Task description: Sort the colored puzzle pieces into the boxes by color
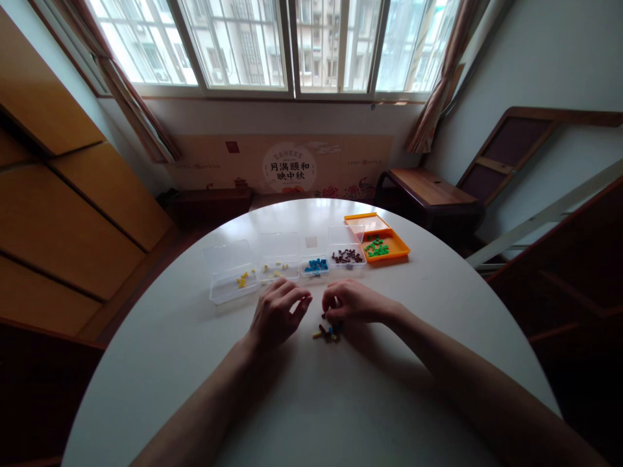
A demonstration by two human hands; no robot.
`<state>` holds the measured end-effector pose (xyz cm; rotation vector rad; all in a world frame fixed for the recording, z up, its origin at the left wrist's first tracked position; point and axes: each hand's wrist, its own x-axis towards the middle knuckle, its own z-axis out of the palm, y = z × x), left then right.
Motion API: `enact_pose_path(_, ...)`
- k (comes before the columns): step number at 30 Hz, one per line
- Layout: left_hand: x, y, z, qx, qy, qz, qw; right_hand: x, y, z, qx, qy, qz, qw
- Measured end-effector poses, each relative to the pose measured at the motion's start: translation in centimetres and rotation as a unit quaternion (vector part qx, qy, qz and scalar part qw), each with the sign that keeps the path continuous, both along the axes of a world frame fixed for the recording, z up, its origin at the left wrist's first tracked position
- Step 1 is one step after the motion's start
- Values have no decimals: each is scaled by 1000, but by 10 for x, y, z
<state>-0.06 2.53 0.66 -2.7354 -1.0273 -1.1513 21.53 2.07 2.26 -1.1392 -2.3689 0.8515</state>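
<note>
The bricks (329, 333) lie just at the near side of the right hand (353, 301); a pale piece (318, 335) points its long end leftward. The right fingers are bent nearly together; if they grip, I cannot tell. The left hand (277, 312) curls loosely, thumb apart, holding nothing visible. Beyond the fingers, clear boxes (232, 293) and an orange box (402, 248) stand before the far edge of the table (311, 405), which spreads widely on their near side.
</note>
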Motion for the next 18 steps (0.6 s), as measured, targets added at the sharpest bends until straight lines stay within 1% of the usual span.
enact_pose_path(5, 2, -1, 0, -2, 28, -17, 999, -5, -3, -3, 36, -15, -12, 999)
enact_pose_path(7, 2, -1, 0, -1, 32, -16, 999, -4, -2, -4, 46, -1, -17, 999)
enact_pose_path(9, 1, -1, 0, -2, 37, -16, 999, -1, 1, -4, 63, 30, -41, 997)
enact_pose_path(11, 1, -1, 0, -7, 44, -21, 999, 5, 7, -4, 88, 73, -90, 989)
enact_pose_path(13, 1, -1, -1, -19, 51, -29, 998, 12, 15, -5, 115, 117, -165, 973)
enact_pose_path(14, 1, -1, -1, -26, 55, -34, 998, 16, 19, -6, 128, 138, -212, 959)
enact_pose_path(16, 1, -1, -2, -38, 61, -40, 997, 24, 28, -9, 146, 179, -309, 923)
enact_pose_path(18, 0, -1, -3, -46, 64, -43, 996, 32, 34, -14, 152, 204, -376, 891)
